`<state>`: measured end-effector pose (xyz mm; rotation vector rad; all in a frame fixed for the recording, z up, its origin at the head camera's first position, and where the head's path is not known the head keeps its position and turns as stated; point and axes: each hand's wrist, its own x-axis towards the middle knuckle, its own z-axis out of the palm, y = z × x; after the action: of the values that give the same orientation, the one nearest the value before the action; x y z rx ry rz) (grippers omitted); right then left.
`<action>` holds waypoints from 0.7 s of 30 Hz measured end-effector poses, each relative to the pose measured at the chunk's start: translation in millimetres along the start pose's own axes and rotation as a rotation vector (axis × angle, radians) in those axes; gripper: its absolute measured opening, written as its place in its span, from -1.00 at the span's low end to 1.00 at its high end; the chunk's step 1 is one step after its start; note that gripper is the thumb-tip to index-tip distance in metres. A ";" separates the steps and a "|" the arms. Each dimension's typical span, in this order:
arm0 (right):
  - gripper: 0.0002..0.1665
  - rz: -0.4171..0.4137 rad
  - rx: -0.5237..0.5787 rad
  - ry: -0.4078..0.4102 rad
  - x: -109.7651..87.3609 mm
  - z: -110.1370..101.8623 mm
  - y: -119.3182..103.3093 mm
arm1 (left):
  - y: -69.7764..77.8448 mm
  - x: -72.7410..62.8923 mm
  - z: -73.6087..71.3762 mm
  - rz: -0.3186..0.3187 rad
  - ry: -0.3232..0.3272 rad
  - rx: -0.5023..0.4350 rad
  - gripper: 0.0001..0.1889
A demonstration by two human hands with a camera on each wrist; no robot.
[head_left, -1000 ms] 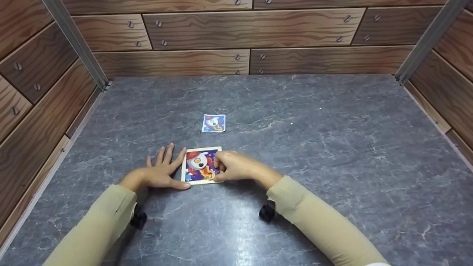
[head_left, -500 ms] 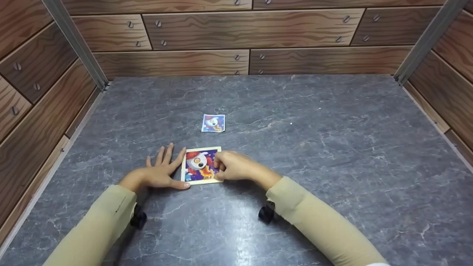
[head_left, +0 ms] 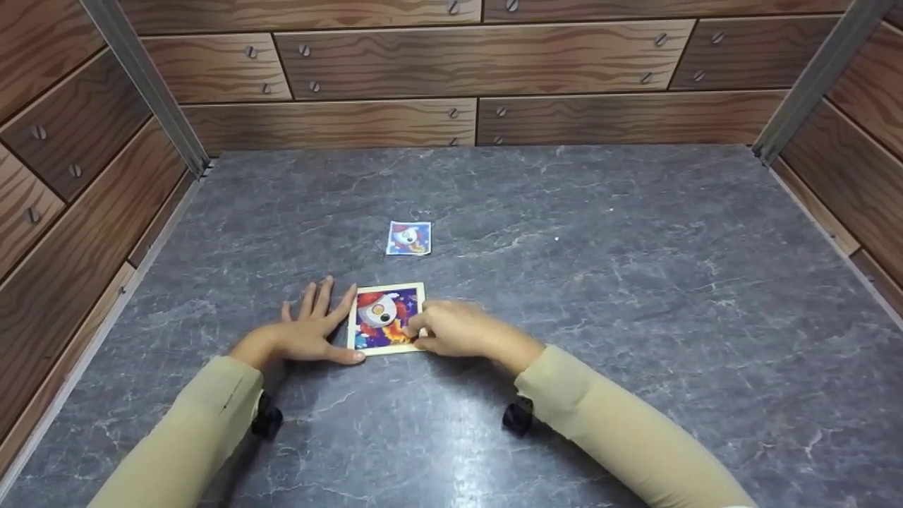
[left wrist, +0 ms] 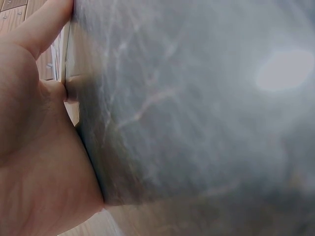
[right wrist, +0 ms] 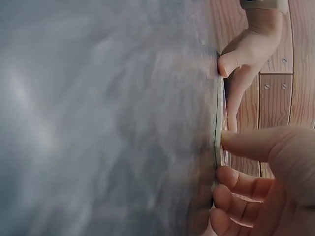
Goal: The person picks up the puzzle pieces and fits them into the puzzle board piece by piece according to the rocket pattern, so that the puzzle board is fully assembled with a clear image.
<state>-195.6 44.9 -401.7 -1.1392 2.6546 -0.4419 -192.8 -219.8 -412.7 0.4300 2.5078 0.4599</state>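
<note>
A square picture puzzle (head_left: 381, 310) in a cream frame lies flat on the table, showing a white and red figure with orange flames on purple. My left hand (head_left: 303, 337) lies palm down with fingers spread; its index finger and thumb touch the frame's left side. On the right side, my right hand (head_left: 451, 328) has curled fingers, with thumb and index finger at the lower right of the puzzle. The right wrist view shows the right thumb (right wrist: 241, 142) on the frame's edge and the index fingertip close beside it. Whether a loose piece is between them is hidden.
Behind the puzzle lies a smaller card (head_left: 409, 238) with a matching picture. The grey marbled table (head_left: 635, 303) extends on all sides, with wood-patterned walls (head_left: 487, 60) at the back, left and right. A small white speck (head_left: 556, 238) lies to the right.
My right hand has shifted slightly toward me along the puzzle's right side, uncovering more of its upper right. The left hand keeps its place on the frame.
</note>
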 end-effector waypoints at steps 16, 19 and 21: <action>-0.62 -0.011 0.077 -0.063 -4.8 -3.4 5.2 | -3.8 5.9 0.0 -0.004 -0.004 0.003 0.21; -0.59 -0.036 0.218 -0.076 -9.6 -11.2 13.6 | -4.4 5.4 -1.1 0.002 0.004 0.004 0.21; -0.60 -0.040 0.287 -0.058 -15.4 -16.5 19.3 | -5.0 4.3 -2.1 0.003 0.009 0.003 0.20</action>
<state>-203.2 71.9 -392.0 -1.0974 2.4229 -0.7568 -198.5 -223.0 -415.0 0.4342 2.5166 0.4604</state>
